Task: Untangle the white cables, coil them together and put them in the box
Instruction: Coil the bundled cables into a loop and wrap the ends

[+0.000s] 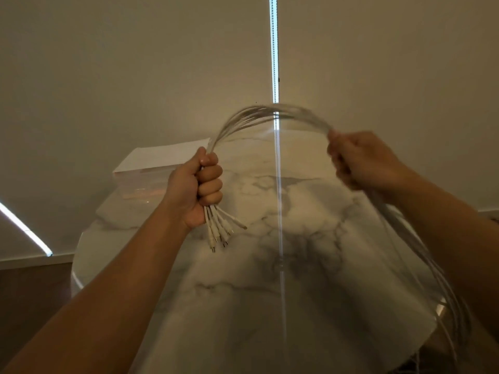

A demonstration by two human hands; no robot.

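The left hand (195,184) is gripping a bundle of thin white cables (243,118) in its fist, plugs (218,229) dangling just below, while the blurred right hand (361,160) is clasping the arching bundle farther along.

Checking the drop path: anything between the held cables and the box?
Nothing visible between them: left hand and right hand hold the cables above the table, box just beyond the left hand. Its white lid looks closed, though.

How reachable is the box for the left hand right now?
Probably reachable, yes: the box sits on the table just past the left hand, with nothing visible between them. That hand does grip the white cables, shared with the right hand, so it would arrive full.
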